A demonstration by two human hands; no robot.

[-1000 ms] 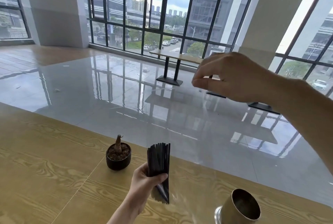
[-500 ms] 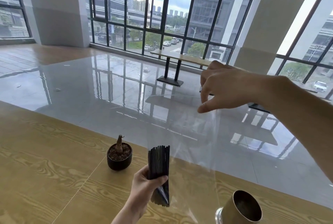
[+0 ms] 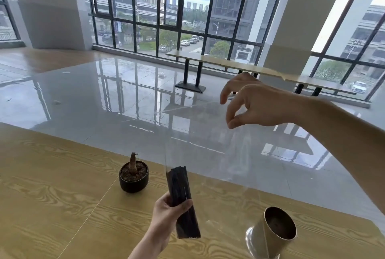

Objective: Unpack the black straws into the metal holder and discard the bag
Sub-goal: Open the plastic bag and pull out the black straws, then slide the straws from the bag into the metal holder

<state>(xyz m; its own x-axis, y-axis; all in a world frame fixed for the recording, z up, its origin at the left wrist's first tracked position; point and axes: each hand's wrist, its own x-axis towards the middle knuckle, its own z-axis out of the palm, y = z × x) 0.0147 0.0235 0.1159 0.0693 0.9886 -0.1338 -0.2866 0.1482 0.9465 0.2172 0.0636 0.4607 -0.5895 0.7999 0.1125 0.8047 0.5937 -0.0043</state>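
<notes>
Woodgrain fills the lower part of my feed: a pale tabletop (image 3: 52, 186) with bold swirling figure, a thin seam running diagonally across it toward the small black pot (image 3: 133, 177), which holds dark soil and a stubby brown stem. Beyond the table's far edge I see a glossy grey floor (image 3: 104, 96) mirroring the window bars, with a strip of wooden flooring at far left. A long narrow bench table (image 3: 229, 63) on black pedestal legs stands by the windows (image 3: 187, 19), floor-to-ceiling panes in black frames, showing parked cars, trees and tall buildings outside. White pillars flank the glass.

My left hand (image 3: 166, 215) is closed around the bundle of black straws (image 3: 183, 202), gripping it at about mid-length, thumb across the front; the bundle stands nearly upright above the table, leaning slightly, its top ends free. My right hand (image 3: 256, 104) is raised well above and to the right, thumb and forefinger pinched together on the upper edge of the clear plastic bag (image 3: 218, 154), the other fingers spread loosely. The bag hangs as a faint transparent sheet between the two hands; I cannot tell exactly where its lower end lies. The metal holder (image 3: 277, 229) sits on the table at lower right, empty, its open mouth tilted toward the camera, apart from the straws.
</notes>
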